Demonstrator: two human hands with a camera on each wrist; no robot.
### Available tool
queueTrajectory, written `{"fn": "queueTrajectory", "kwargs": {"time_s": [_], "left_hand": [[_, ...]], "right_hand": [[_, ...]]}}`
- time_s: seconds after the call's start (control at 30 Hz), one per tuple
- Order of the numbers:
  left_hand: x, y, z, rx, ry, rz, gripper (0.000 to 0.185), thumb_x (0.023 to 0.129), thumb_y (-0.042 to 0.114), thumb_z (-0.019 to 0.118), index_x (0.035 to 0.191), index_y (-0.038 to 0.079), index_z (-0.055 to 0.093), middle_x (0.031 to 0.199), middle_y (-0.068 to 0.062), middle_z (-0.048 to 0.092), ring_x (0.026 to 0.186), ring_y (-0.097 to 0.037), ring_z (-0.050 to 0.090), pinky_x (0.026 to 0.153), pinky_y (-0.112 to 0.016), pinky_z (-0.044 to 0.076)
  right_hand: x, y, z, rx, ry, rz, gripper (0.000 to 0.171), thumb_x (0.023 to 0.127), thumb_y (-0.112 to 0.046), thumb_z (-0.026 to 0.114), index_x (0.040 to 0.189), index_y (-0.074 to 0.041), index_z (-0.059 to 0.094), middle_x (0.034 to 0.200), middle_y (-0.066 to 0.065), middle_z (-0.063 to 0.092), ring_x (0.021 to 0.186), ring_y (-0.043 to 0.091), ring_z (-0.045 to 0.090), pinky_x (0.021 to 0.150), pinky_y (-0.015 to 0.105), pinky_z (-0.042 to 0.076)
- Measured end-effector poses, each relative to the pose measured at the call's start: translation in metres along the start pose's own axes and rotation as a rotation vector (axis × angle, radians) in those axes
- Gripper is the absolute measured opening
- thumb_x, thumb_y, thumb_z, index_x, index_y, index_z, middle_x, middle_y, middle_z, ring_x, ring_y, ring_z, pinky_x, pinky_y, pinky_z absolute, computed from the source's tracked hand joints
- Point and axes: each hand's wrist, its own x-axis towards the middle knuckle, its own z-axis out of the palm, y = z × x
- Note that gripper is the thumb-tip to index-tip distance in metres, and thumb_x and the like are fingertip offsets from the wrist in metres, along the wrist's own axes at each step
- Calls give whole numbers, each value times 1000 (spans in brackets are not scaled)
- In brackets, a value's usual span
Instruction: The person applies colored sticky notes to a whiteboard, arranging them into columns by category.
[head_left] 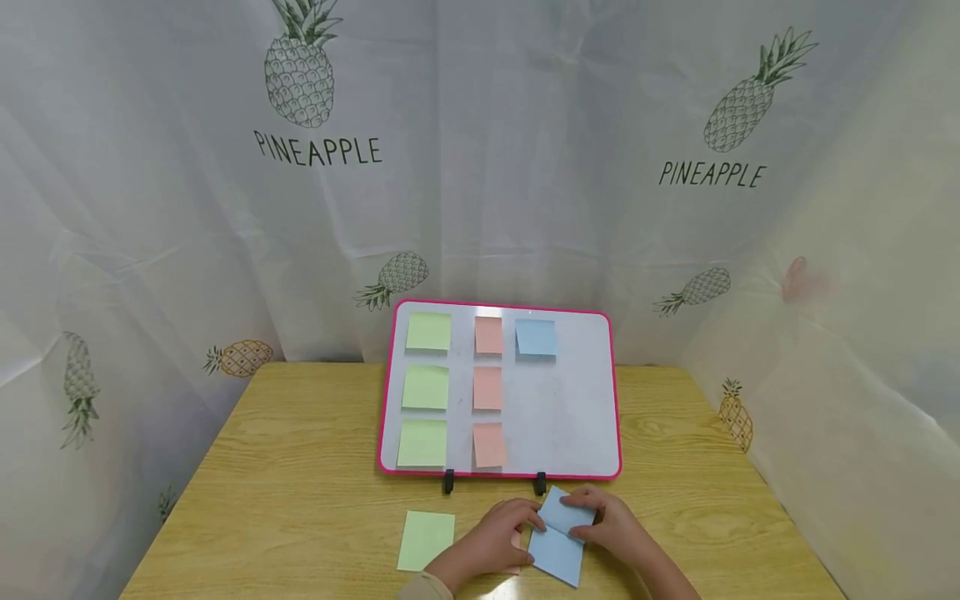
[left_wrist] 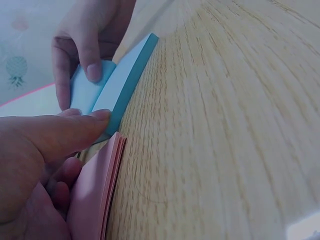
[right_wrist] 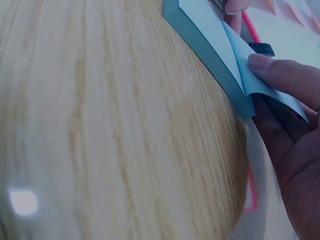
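A blue sticky note pad [head_left: 557, 558] lies at an angle on the table. My left hand [head_left: 497, 535] holds it along its left edge, thumb at the near part and fingertips by the fold. The top blue sticky note [head_left: 564, 512] is folded back toward the board, and my right hand [head_left: 613, 527] pinches its right side. In the right wrist view the note [right_wrist: 245, 55] curls up, with the thumb on its face and fingers beneath. A pink sticky note pad [left_wrist: 92, 192] sits under my left hand, mostly hidden in the head view.
Behind the hands a pink-framed whiteboard [head_left: 570, 417] stands on black feet [head_left: 540, 483]. It carries columns of green notes [head_left: 426, 388] and pink notes [head_left: 488, 388], plus one blue note [head_left: 536, 337] at the top. A green pad [head_left: 426, 540] lies left of my left hand.
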Motion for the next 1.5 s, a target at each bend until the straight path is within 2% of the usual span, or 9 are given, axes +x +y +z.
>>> {"fn": "queueTrajectory", "kwargs": {"time_s": [0.53, 0.67, 0.8, 0.93, 1.17, 1.33, 1.5], "left_hand": [[3, 0, 2, 15, 12, -19, 37, 76, 15, 83, 107, 24, 64, 135, 2, 53, 119, -14, 47, 100, -34, 38], [4, 0, 2, 6, 6, -32, 37, 77, 15, 83, 107, 25, 64, 135, 3, 53, 121, -15, 46, 102, -35, 37], [5, 1, 3, -7, -1, -56, 37, 77, 14, 83, 106, 25, 64, 135, 5, 53, 122, -15, 46, 103, -36, 36], [5, 2, 3, -16, -3, -69, 36, 76, 14, 83, 105, 26, 64, 134, 7, 52, 122, -14, 45, 104, -35, 36], [3, 3, 2, 28, 17, -34, 38, 75, 15, 84, 106, 25, 64, 132, 3, 53, 118, -15, 47, 100, -35, 38], [3, 3, 4, 46, 22, -45, 40, 73, 16, 85, 106, 25, 64, 132, 3, 54, 118, -15, 48, 101, -35, 38], [2, 4, 4, 39, 23, -68, 41, 72, 16, 86, 106, 26, 64, 133, 4, 53, 120, -16, 47, 102, -37, 37]], "right_hand": [[-4, 6, 7, 20, 120, 15, 41, 77, -4, 80, 115, 5, 69, 114, 14, 58, 99, 6, 54, 78, 20, 50], [-5, 6, 8, 9, 145, 77, 42, 77, -6, 81, 116, 3, 69, 115, 10, 57, 98, 13, 53, 76, 20, 49], [-6, 4, 9, -21, 194, 126, 44, 75, -9, 83, 117, -1, 70, 116, 6, 59, 101, 18, 53, 79, 19, 49], [-8, 2, 11, -14, 246, 132, 46, 74, -6, 83, 117, -1, 70, 116, 6, 60, 100, 15, 54, 78, 19, 49], [-10, 0, 15, 44, 331, 131, 46, 72, 2, 83, 116, 1, 70, 115, 9, 60, 94, 10, 52, 71, 21, 49], [-11, 0, 16, 56, 365, 140, 46, 71, 5, 82, 115, 0, 71, 114, 7, 61, 94, 10, 52, 67, 21, 49], [-10, 3, 17, 50, 406, 156, 45, 70, 4, 83, 113, -2, 72, 112, 2, 62, 95, 12, 53, 70, 21, 48]]}}
